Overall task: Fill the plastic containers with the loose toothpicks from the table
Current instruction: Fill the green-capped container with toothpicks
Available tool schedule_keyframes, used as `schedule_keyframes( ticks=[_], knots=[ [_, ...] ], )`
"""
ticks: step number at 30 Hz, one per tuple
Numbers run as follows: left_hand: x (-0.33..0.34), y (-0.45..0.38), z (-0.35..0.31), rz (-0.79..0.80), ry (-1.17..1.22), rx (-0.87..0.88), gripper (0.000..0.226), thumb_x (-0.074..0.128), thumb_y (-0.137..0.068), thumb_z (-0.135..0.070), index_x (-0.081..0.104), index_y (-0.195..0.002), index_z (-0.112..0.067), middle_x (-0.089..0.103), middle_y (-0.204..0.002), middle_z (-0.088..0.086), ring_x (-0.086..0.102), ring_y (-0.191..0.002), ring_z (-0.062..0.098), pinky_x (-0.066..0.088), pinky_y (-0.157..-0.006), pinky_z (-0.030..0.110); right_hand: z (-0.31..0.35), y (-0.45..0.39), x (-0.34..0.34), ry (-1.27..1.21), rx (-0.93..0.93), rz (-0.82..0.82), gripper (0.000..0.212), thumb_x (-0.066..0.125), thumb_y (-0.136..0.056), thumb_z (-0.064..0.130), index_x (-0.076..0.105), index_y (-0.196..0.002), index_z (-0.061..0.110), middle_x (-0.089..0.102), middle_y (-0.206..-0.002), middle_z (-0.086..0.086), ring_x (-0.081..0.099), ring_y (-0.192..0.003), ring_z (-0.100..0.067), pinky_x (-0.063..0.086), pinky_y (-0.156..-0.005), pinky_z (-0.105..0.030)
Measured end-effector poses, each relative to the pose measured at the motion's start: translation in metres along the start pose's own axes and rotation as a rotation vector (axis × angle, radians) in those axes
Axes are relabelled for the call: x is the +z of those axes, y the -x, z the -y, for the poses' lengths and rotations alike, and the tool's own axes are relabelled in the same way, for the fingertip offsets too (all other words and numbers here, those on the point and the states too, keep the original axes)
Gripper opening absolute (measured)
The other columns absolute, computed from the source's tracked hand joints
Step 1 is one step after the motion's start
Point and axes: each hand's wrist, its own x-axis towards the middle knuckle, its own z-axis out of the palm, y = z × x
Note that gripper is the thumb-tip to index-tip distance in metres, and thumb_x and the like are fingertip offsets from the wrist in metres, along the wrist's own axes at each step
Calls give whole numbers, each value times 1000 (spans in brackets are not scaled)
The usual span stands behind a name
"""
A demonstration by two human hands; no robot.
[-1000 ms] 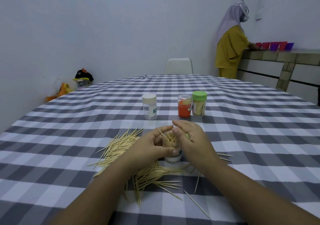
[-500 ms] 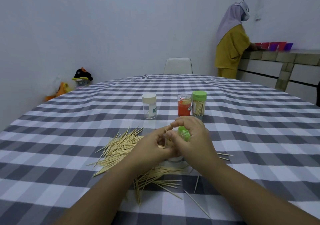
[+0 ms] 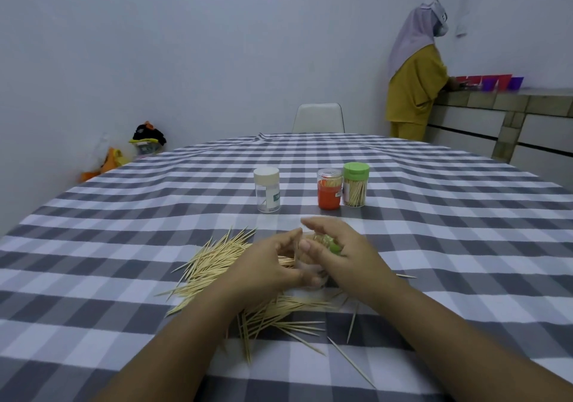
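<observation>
Looks like capping time, so I'd keep the small clear plastic container [image 3: 310,270] upright and seat the green plastic lid [image 3: 334,247] square before pressing. Left hand [image 3: 266,266] curls around the container, right hand [image 3: 341,254] pinches the lid over its mouth. Loose wooden toothpicks [image 3: 217,260] fan out from 6 to 10 o'clock around it on the grey checked tablecloth [image 3: 434,246].

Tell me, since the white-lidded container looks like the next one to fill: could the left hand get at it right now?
Probably not at once. Nothing stands between the left hand and the white-lidded container, but that hand grips the container being filled and would have to let go first.
</observation>
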Motion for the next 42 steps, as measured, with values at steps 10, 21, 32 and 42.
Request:
schedule_keyframes(
  ticks=[10, 21, 32, 42],
  knots=[
    [-28, 1, 19, -27, -425, -173, 56, 58, -89, -39, 41, -142, -36, 45, -146, -6, 34, -138, 19, 28, -113, 33, 4, 0, -14, -10, 242, 268, 82, 74, -80, 30, 26, -147, 35, 50, -135, 9, 53, -114, -4, 44, -92, -15],
    [-22, 4, 6, 48, -583, -130, 60, 52, -88, -36, 35, -145, -35, 50, -141, -4, 32, -136, 19, 17, -116, 36, 5, -4, -31, 42, 318, 367, 80, 79, -75, 24, 36, -141, 37, 57, -124, 12, 57, -108, -4, 47, -99, -28],
    [14, -22, 10, 78, -796, 54, 58, 34, -97, -24, 16, -152, -23, 36, -152, 0, 31, -139, 14, 11, -116, 36, -1, -6, -40, 12, 357, 408, 78, 80, -74, 19, 39, -139, 31, 59, -123, 5, 61, -108, -11, 50, -96, -30],
    [1, -26, 9, -5, -953, 94, 22, 52, -94, -18, 67, -108, -27, 65, -100, -5, 57, -95, 16, 33, -98, 30, -2, -6, -38, 66, 335, 392, 80, 81, -73, 27, 38, -140, 35, 58, -124, 7, 59, -111, -12, 47, -101, -35]
  ],
)
